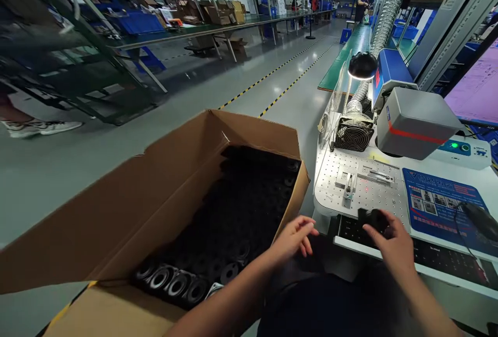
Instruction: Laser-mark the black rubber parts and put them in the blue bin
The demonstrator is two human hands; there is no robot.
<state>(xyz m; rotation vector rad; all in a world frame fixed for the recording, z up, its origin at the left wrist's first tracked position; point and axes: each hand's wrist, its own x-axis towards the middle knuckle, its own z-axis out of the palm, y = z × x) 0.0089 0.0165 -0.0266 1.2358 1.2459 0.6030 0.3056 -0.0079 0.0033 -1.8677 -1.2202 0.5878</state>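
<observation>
Black part [371,218] pinched in my right grip [397,248], thumb on the near side, fingers wrapping the far side, mostly hidden. It's held up by the worktop's near edge, over the keyboard [438,260] in its pull-out tray; exact height not readable. Handling guess: light, stiff, probably moulded plastic or coated metal, can't tell which; smooth, so it might slip a little; not very fragile, finish could scuff. Best hold: opposite outer side walls, thumb against fingers, as now, keeping off any ring face. Left grip [293,236] holds nothing, fingers loosely curled and apart, just beside the right wall of the cardboard box [171,171]; contact with the wall unclear. Inside the box: a dense spread of black pieces [241,212], detail lost in the dark, round ring faces showing at the near end. Right of the box, white worktop [484,171] with a perforated plate [329,191], two metal fixtures [348,187] on it, a red dot between them. Blue mat [443,191] next to that, mouse [480,220] on its right. Behind: grey machine head [416,121], fan [354,134], lit lamp [362,65], silver duct [397,4]. Far off, a person [361,3] by a green worktop [346,59].
</observation>
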